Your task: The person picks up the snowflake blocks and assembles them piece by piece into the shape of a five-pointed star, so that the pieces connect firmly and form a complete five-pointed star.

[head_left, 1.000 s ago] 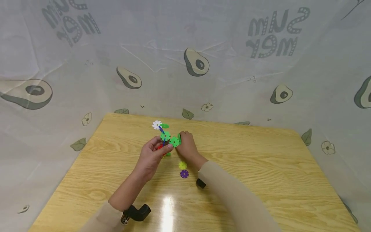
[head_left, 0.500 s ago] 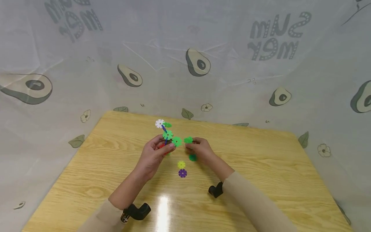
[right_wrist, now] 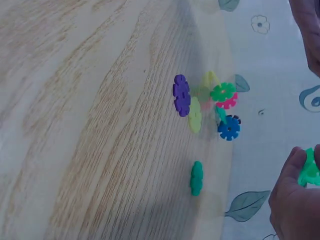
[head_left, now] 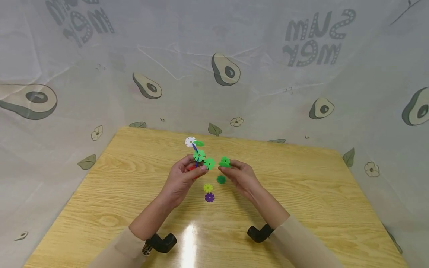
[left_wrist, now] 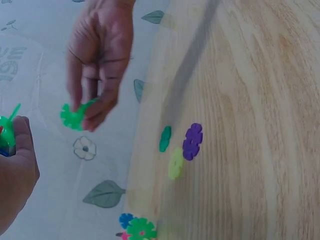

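My left hand [head_left: 179, 182] pinches a joined chain of toothed plastic snowflake discs above the table. The chain has a white disc [head_left: 190, 142] at its top, green discs [head_left: 199, 155] below, blue ones seen edge-on and a red one partly behind the fingers. To the right, my right hand [head_left: 244, 178] pinches a green snowflake disc piece [head_left: 225, 162], apparently two discs at an angle. A small gap separates it from the chain. In the left wrist view the right hand's green piece [left_wrist: 75, 116] hangs from its fingertips.
On the wooden table [head_left: 301, 186] below the hands lie a dark green disc [head_left: 221, 179], a yellow disc [head_left: 208, 187] and a purple disc [head_left: 209, 197]. The right wrist view also shows a cluster of blue, green and pink discs [right_wrist: 229, 128]. A printed cloth [head_left: 187, 48] stands behind the table.
My right hand has drawn back to the right from behind the chain, with the green disc piece in its fingers. The dark green disc has come into sight. My left hand has shifted slightly right.
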{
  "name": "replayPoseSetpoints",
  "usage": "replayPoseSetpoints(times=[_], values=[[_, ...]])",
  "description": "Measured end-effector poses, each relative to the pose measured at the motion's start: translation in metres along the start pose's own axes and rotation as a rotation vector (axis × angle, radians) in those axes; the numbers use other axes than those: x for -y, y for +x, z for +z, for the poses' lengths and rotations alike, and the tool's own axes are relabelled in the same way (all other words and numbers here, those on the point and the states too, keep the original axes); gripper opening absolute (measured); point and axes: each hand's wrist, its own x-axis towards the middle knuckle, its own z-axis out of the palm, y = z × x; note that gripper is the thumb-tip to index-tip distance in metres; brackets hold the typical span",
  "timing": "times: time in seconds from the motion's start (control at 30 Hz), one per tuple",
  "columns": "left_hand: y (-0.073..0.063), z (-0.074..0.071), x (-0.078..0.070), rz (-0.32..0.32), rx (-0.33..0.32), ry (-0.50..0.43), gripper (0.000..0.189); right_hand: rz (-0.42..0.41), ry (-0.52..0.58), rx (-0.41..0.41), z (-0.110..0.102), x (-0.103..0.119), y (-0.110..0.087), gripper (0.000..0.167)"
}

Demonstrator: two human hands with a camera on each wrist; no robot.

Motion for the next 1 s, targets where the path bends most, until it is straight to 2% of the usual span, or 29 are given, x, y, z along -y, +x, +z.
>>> replayPoseSetpoints(times=[0.17, 0.3, 0.73, 1.0], values=[[0.000, 0.004, 0.003, 0.008, 0.001, -0.021, 0.025, -0.115, 0.000, 0.068, 0.004, 0.007, -0.017, 0.037], [0.001, 0.011, 0.005, 0.013, -0.013, -0.048, 0.020, -0.189, 0.023, 0.079, 0.006, 0.010, -0.026, 0.030], [0.002, 0.025, 0.009, -0.003, -0.060, -0.013, 0.024, -0.221, 0.033, 0.132, 0.004, 0.009, -0.043, 0.024], [0.003, 0.029, 0.010, 0.001, -0.074, -0.001, 0.030, -0.266, -0.041, 0.071, 0.007, 0.007, -0.050, 0.039]])
